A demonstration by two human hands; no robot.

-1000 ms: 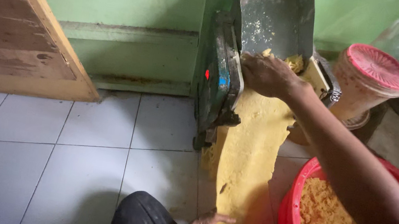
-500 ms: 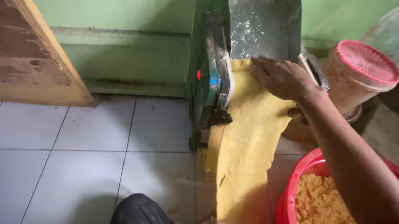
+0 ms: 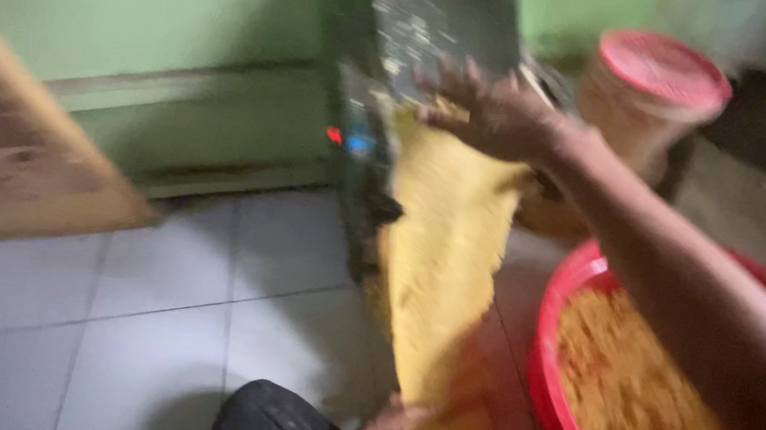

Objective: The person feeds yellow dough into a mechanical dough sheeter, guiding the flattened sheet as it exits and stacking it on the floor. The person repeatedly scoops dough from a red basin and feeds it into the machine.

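Observation:
A long yellow dough sheet point(image 3: 440, 272) hangs from the mouth of a dark green rolling machine point(image 3: 398, 99) down toward the floor. My right hand point(image 3: 499, 117) rests on the sheet's top end at the machine's metal chute, fingers spread over it. My left hand point(image 3: 389, 428) is at the bottom of the frame, touching the sheet's lower end beside my dark-clothed knee point(image 3: 276, 428). The frame is blurred, so the exact grip of either hand is unclear.
A red basin point(image 3: 558, 386) of crumbly yellow dough stands at the right under my arm. Behind it sits a tan bucket with a pink lid point(image 3: 651, 88). A wooden board point(image 3: 6, 156) leans on the green wall at left. White floor tiles point(image 3: 92, 325) lie in front.
The view has swung, shifting the machine and sheet rightward in frame. My right hand stays on the sheet's top while more sheet hangs free; my left hand stays at its lower end.

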